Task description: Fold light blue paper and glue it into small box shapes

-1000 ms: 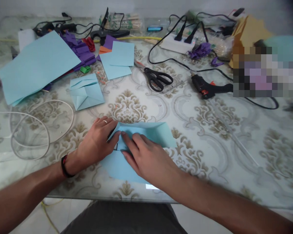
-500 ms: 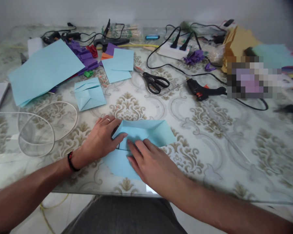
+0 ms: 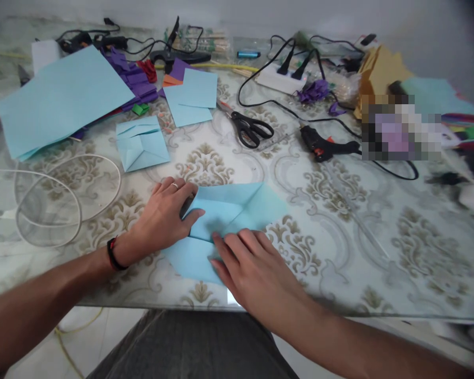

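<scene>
Paper (image 3: pixel 217 213), pale blue and part-folded, lies on the patterned desk (image 3: pixel 268 171) right before the person, and both hands are on it! Taking the paper as the dial's centre, the left hand (image 3: pixel 166 210) sits at about nine o'clock, thumb laid on top, fingers bent at the left end; whether it truly pinches the sheet is hidden, so no call there. It looks like the anchor, stopping any slide. Between four and five, the right hand (image 3: pixel 253 258) grips nothing visible: fingers bunched, tips down near the line where upper and lower panels meet, apparently to hold that fold flat. Out towards three o'clock, the pointed end lies free of any hand.

Further off, a folded blue square (image 3: pixel 144 145) rests between ten and eleven, perhaps a pattern within easy glance. Scissors (image 3: pixel 250 129) lie just past twelve, the glue gun (image 3: pixel 326 145) between one and two, both set beyond the hands, presumably to leave elbow room.
</scene>
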{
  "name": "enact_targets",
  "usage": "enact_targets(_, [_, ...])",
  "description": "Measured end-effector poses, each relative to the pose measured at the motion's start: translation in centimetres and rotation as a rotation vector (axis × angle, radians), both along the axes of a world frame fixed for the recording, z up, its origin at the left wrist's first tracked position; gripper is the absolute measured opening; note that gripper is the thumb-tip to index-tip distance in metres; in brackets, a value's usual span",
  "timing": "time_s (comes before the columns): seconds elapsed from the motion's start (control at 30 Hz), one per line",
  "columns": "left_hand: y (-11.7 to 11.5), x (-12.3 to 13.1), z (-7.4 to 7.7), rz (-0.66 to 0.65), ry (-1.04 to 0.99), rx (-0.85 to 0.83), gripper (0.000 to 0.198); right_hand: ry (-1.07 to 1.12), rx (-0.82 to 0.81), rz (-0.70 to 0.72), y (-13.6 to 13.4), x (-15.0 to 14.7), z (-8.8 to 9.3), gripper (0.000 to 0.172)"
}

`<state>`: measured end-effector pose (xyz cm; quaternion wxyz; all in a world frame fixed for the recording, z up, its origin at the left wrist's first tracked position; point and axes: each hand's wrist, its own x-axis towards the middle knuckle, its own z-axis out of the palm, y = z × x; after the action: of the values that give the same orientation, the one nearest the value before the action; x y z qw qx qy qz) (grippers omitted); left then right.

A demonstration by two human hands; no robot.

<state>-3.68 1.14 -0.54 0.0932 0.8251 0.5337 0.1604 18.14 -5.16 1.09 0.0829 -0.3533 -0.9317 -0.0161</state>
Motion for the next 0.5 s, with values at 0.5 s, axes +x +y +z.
enact_targets(0.5, [-0.1,-0.3,0.1,0.029,-0.019,-0.021,0.019,0.164,-0.04,0.042,-1.1,2.1,-0.4,0.034])
